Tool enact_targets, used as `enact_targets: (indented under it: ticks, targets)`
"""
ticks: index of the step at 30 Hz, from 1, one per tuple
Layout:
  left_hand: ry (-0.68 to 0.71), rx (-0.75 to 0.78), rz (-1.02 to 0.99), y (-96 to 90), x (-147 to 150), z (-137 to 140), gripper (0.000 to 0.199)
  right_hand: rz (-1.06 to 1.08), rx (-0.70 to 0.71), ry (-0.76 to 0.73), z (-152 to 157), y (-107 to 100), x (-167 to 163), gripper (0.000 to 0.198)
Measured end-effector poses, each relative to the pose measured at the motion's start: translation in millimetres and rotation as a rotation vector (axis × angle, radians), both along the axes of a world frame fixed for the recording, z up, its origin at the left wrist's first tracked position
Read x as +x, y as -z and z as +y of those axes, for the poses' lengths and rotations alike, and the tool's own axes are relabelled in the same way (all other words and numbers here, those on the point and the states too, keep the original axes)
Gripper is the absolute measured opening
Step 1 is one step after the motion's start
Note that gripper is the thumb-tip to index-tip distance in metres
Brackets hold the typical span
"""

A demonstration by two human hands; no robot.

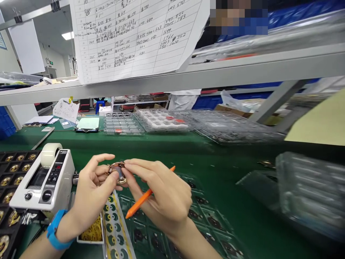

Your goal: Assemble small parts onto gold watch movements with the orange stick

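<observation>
A small round part with a gold rim, like a watch case (122,181), is held up between my two hands. My left hand (93,190) grips its left edge between thumb and fingers, the index finger extended above. Thumb and fingertips of my right hand (164,190) pinch at its upper right side; whether they hold a smaller piece there I cannot tell. An orange pointed stick (140,204) is tucked in my right hand, its tip pointing down left. Below lies a clear tray (147,239) with dark round parts in its pockets.
A white tape dispenser (63,180) stands left, beside a black tray (16,158) of gold-rimmed parts. A box of yellow bands (91,232) and a sticker strip (115,226) lie near. Stacked clear trays (309,190) stand right. A shelf rail (161,80) crosses above.
</observation>
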State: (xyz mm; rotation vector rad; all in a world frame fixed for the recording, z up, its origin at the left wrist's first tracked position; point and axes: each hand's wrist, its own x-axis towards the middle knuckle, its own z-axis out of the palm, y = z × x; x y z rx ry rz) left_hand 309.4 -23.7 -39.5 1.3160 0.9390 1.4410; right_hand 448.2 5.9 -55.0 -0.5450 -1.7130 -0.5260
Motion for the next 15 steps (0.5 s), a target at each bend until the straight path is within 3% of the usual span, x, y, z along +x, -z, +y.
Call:
enact_targets:
  ticks: [6,15]
  targets:
    - [-0.043,0.105,0.073,6.3,4.8,-5.3,0.005,-0.032,0.042,-0.029,3.3,1.4,-0.3,0.013]
    - [-0.154,0.250,0.280,8.2,0.3,-4.5,0.019,-0.146,0.094,-0.032,6.5,1.6,5.3,0.007]
